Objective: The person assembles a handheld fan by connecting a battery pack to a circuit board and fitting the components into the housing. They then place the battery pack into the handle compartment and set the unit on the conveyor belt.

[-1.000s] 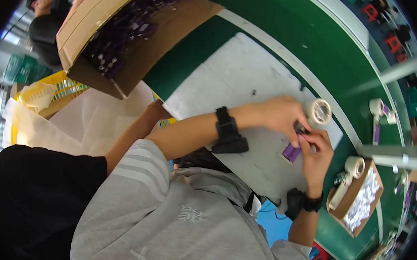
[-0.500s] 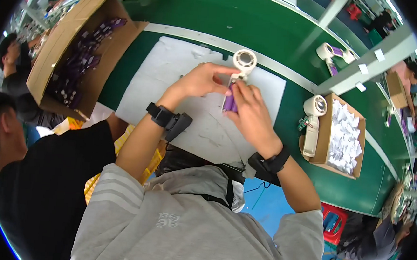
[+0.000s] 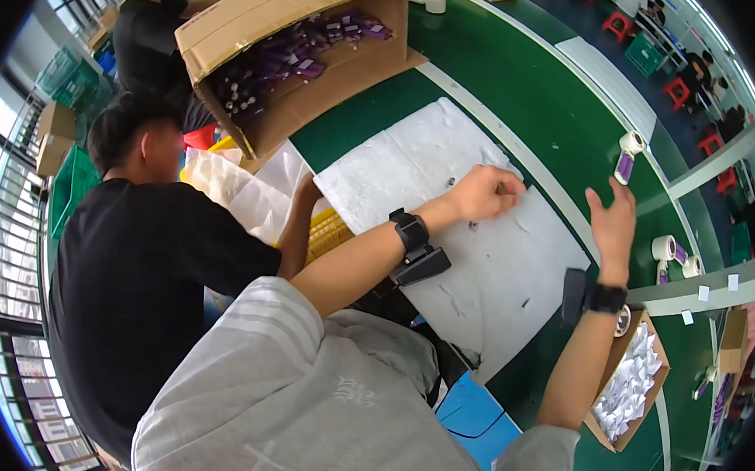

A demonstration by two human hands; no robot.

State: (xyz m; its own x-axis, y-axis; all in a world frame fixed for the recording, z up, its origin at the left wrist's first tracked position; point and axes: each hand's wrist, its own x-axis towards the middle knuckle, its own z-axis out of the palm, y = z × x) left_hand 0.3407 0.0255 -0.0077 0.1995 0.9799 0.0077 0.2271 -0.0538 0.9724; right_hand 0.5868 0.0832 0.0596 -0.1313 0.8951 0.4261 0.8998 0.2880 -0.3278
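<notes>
My left hand (image 3: 485, 193) rests on the white foam sheet (image 3: 418, 160) with its fingers curled in; nothing shows in it. My right hand (image 3: 613, 224) is raised at the sheet's right edge, palm open and fingers spread, holding nothing. Just beyond its fingertips, on the green table (image 3: 528, 80), lie a small purple piece (image 3: 624, 168) and a white tape roll (image 3: 632, 141). Both wrists wear black bands.
A large cardboard box (image 3: 262, 9) of purple pieces stands at the far left of the table. A person in a black shirt (image 3: 132, 245) works close on my left. A small box of white slips (image 3: 630, 384) sits lower right, with more tape rolls (image 3: 664, 248) nearby.
Earlier both hands held the purple piece and tape roll together over the sheet. Now the hands are apart and empty, and the piece and roll lie on the green table.
</notes>
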